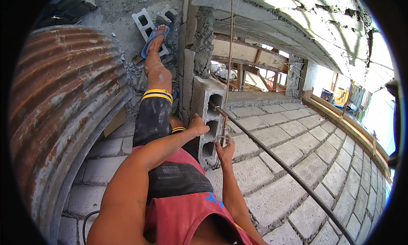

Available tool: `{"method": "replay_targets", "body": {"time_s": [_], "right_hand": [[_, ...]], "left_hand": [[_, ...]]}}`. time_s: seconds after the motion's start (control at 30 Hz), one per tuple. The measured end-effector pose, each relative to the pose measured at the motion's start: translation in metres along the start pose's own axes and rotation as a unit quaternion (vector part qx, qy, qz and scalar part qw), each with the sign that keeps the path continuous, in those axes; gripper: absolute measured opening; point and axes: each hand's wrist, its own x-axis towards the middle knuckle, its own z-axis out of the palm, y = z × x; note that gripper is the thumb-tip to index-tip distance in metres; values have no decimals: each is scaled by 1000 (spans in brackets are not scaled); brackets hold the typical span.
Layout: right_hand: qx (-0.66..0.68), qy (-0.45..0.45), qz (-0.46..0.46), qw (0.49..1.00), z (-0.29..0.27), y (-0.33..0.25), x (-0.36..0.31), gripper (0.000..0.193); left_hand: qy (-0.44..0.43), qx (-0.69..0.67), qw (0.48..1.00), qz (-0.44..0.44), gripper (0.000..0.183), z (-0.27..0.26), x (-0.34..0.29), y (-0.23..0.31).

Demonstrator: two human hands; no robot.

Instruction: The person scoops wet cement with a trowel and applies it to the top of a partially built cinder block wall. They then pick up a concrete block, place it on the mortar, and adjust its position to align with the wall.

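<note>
A grey concrete hollow block [198, 101] stands on end, its open cells facing up toward me, against the rough wall edge. My left hand [199, 125] is closed over its left wall, fingertips at the middle cell. On the block's other side, low down, my right hand [225, 149] grips its right edge, thumb and fingers curled around; part of that grip is hidden. A long steel rebar [278, 160] passes just over my right hand from the block's top cell to the lower right. A short bent rusty bar [224, 128] hangs beside the block, close to my right fingers.
Block wall courses with mortar joints [293, 160] spread to the right. Rusty corrugated sheet [76, 113] curves along the left. My sandalled foot [155, 40] rests on another hollow block [144, 20] amid rubble. A thin upright rod [230, 41] and timber framing [250, 53] stand beyond.
</note>
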Motion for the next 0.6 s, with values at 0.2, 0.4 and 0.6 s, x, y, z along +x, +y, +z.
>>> {"method": "replay_targets", "body": {"time_s": [0.2,0.4,0.6], "right_hand": [[30,-145,47,988,10,1,28,43],[335,-245,152,897,5,12,30,23],[389,-287,222,847,-7,14,33,9]], "left_hand": [[-113,-101,988,-3,93,-13,2,-6],[-89,-118,989,-15,99,-7,4,-3],[-130,-150,979,-48,100,-12,4,-1]]}}
